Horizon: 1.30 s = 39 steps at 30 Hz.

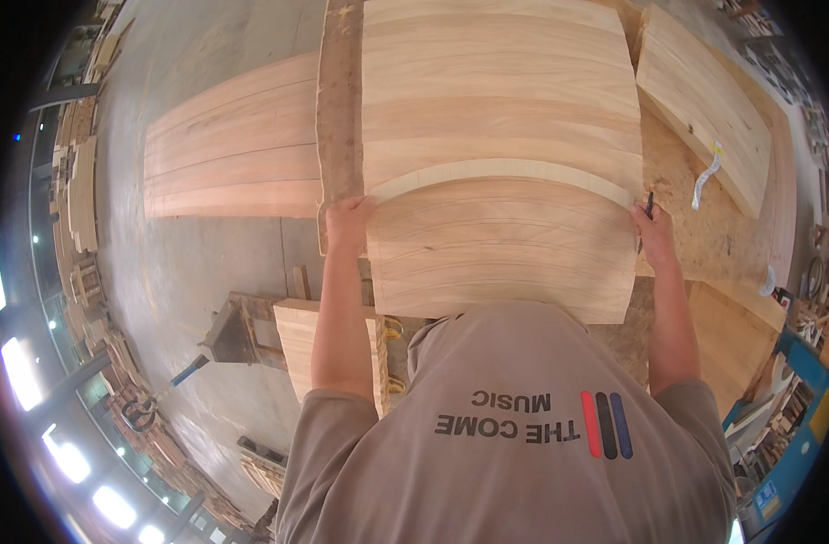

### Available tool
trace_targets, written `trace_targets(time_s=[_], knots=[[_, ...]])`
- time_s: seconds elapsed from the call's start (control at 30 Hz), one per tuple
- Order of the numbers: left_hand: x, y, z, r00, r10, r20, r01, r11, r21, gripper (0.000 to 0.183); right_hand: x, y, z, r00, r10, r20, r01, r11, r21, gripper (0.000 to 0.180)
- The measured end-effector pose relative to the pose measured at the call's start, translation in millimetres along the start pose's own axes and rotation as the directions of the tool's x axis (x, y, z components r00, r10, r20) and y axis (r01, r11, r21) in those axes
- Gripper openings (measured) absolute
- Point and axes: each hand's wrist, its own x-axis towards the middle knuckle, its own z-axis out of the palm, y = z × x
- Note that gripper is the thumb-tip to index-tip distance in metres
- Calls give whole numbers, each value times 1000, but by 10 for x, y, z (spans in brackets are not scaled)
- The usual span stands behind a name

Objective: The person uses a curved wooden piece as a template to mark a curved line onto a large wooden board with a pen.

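Note:
A pale curved wooden strip [496, 168] lies bowed across a wide wooden panel [499, 126], its middle arching away from me. My left hand [348, 221] grips the strip's left end at the panel's edge. At the opposite edge my right hand [653, 228] has hold of the right end, with a black pen [650, 204] held upright among its fingers. Between the strip and my shirt, several thin curved pencil lines run across the panel, roughly following the same arc.
Another wooden panel [713, 109], with a paper strip [706, 178] on it, lies at the right. A reddish panel [231, 143] is at the left beyond the bench edge [339, 102]. Lower left are a wooden board [305, 340] and a pallet jack handle or similar blue-ended tool [188, 369].

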Motion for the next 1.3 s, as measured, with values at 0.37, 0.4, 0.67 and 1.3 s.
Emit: trace_targets(time_s=[0.37, 0.4, 0.67, 1.3], knots=[[104, -10, 33, 1000, -4, -5, 5, 966, 257, 29, -7, 105, -94, 997, -56, -50, 39, 958, -284, 23], [118, 6, -7, 998, -34, 47, 20, 962, 271, 30, -17, 29, -45, 997, 1, -81, -30, 932, -360, 25], [73, 44, 20, 999, -14, 35, 13, 999, 33, 23, -44, -65, 6, 993, -64, -101, 45, 982, -182, 24], [51, 40, -41, 996, -3, 88, 1, 1000, 27, 24, -69, -130, 6, 993, -64, -99, 38, 968, -247, 24]])
